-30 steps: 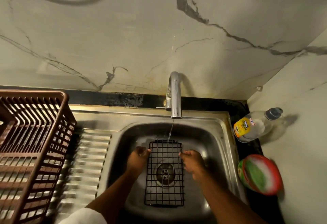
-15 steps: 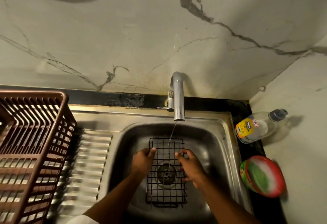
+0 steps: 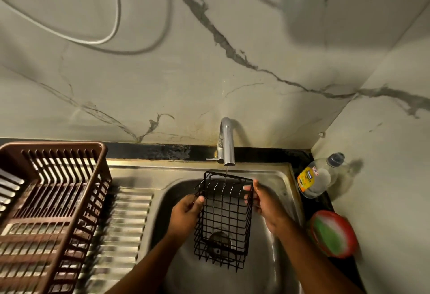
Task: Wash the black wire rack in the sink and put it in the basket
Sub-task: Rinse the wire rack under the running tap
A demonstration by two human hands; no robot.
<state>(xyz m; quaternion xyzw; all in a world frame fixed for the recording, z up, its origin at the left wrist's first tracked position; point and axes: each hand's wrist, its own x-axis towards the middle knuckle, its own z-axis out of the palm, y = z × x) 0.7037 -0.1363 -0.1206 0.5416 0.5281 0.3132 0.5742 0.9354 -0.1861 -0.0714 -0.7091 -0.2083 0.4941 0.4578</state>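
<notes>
The black wire rack [image 3: 224,219] hangs over the steel sink [image 3: 274,268], raised and tilted with its top edge under the tap [image 3: 226,145]. A thin stream of water falls onto that top edge. My left hand [image 3: 186,214] grips the rack's left side, thumb on the wire. My right hand [image 3: 265,203] holds the right side with fingers curled round the frame. The brown plastic basket [image 3: 102,177] stands on the left of the drainboard, apart from both hands.
A ribbed steel drainboard [image 3: 125,228] lies between basket and sink. A clear soap bottle [image 3: 318,175] with a yellow label lies at the right rim, with a red tub holding a green scrubber [image 3: 332,233] in front of it. Marbled wall behind.
The rack has been lifted off the sink floor and tilted up toward the tap. Both hands rose with it. The camera has tipped upward.
</notes>
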